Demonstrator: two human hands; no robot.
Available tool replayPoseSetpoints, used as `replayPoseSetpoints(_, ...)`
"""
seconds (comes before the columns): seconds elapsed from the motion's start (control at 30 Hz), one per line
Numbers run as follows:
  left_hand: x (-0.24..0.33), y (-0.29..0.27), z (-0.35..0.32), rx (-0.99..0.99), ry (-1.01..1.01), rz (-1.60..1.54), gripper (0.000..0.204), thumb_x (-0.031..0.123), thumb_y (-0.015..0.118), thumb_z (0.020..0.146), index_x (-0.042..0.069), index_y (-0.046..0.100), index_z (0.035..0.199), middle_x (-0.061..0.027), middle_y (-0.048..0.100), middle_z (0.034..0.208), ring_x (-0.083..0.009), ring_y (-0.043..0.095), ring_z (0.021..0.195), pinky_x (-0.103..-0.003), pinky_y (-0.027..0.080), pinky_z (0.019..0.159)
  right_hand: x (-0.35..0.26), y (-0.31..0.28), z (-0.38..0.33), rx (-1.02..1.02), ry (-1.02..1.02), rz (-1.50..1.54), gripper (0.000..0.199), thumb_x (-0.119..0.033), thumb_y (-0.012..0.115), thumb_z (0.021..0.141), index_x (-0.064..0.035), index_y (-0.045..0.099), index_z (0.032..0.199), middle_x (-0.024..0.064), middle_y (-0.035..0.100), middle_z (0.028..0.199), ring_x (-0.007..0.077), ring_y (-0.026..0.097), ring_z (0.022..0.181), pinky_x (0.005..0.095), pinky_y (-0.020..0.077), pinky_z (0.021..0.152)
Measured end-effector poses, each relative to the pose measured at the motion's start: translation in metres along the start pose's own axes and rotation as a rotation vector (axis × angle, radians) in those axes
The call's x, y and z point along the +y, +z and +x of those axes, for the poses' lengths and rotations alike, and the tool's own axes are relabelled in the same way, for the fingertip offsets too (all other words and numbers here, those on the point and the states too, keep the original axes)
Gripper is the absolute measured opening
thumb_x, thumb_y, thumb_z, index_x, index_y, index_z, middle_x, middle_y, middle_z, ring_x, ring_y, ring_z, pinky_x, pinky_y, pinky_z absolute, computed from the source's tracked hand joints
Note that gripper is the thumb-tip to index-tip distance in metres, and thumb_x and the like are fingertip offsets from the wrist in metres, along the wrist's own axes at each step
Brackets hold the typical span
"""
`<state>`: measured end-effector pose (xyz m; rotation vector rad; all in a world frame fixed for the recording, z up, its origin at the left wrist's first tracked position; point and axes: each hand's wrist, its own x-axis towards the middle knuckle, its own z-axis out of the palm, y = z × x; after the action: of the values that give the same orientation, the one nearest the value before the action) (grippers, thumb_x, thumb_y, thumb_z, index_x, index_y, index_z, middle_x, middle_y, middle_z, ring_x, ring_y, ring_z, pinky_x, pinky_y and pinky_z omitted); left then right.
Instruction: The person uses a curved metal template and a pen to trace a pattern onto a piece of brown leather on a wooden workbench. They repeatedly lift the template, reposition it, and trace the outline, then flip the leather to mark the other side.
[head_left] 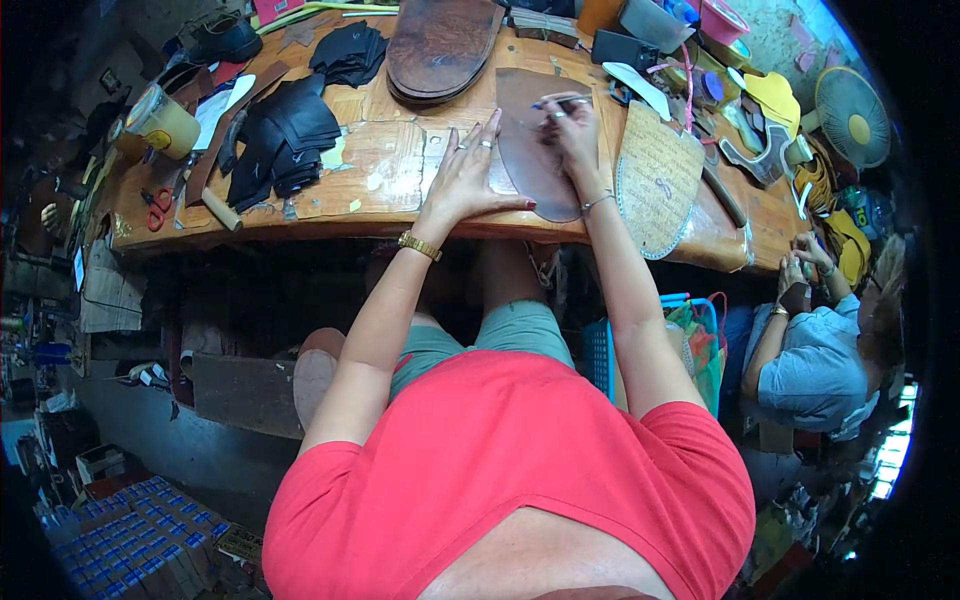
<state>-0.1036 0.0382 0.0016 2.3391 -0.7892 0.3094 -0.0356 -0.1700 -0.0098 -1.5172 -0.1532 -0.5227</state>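
Head view, right hand (572,140) with grip clamped on a pen (571,99) over brown leather (528,150), left hand (468,180) spread flat at its left edge, patterned panel (657,175) just right, all on counter (385,148).

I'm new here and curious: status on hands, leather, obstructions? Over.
Left fingers spread, thumb on leather. Right fingers hold pen over it. Leather flat on table, partly hidden by right fingers. Pale panel to its right.
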Motion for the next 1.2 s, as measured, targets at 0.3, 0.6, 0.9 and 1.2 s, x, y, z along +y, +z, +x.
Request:
replayPoseSetpoints(0.3, -0.006, 0.005, -0.001, 0.021, 0.018, 0.037, 0.134, 0.072, 0.074, 0.051, 0.005, 0.010, 0.148, -0.0252, 0.038, 0.141, -0.0357, 0.033, 0.135, -0.053, 0.014, 0.114, -0.052, -0.153, -0.005, 0.498, -0.142, -0.342, 0.014, -0.012, 0.059, 0.091, -0.0015, 0.067, 0.096, 0.0116, 0.069, 0.080, 0.0142, 0.062, 0.058, 0.0269, 0.0490, 0.051)
replayPoseSetpoints(0.6, -0.007, 0.004, -0.002, 0.015, 0.015, 0.047, 0.133, 0.074, 0.072, 0.052, 0.008, 0.009, 0.149, -0.0262, 0.038, 0.141, -0.0355, 0.034, 0.135, -0.055, 0.015, 0.113, -0.042, -0.218, -0.055, 0.573, 0.073, -1.108, 0.036, -0.025, 0.083, 0.065, 0.0000, 0.061, 0.078, 0.0145, 0.067, 0.075, 0.0238, 0.064, 0.071, 0.0348, 0.0485, 0.065)
replayPoseSetpoints(0.9, -0.006, 0.002, -0.003, 0.008, 0.013, 0.053, 0.134, 0.074, 0.072, 0.052, 0.008, 0.009, 0.149, -0.0244, 0.038, 0.142, -0.0351, 0.033, 0.136, -0.054, 0.014, 0.113, -0.049, -0.209, -0.021, 0.468, -0.071, -0.097, 0.021, 0.010, 0.071, 0.072, -0.0046, 0.057, 0.080, 0.0041, 0.060, 0.081, 0.0137, 0.057, 0.076, 0.0262, 0.0482, 0.073)
replayPoseSetpoints(1.2, -0.003, 0.002, -0.001, -0.004, 0.026, 0.034, 0.134, 0.072, 0.074, 0.050, 0.008, 0.011, 0.149, -0.0218, 0.033, 0.146, -0.0359, 0.031, 0.136, -0.055, 0.014, 0.113, -0.008, -0.099, 0.003, 0.244, 0.028, 0.090, 0.022, 0.007, 0.071, 0.072, -0.0032, 0.059, 0.087, 0.0073, 0.062, 0.086, 0.0146, 0.059, 0.077, 0.0257, 0.0503, 0.072)
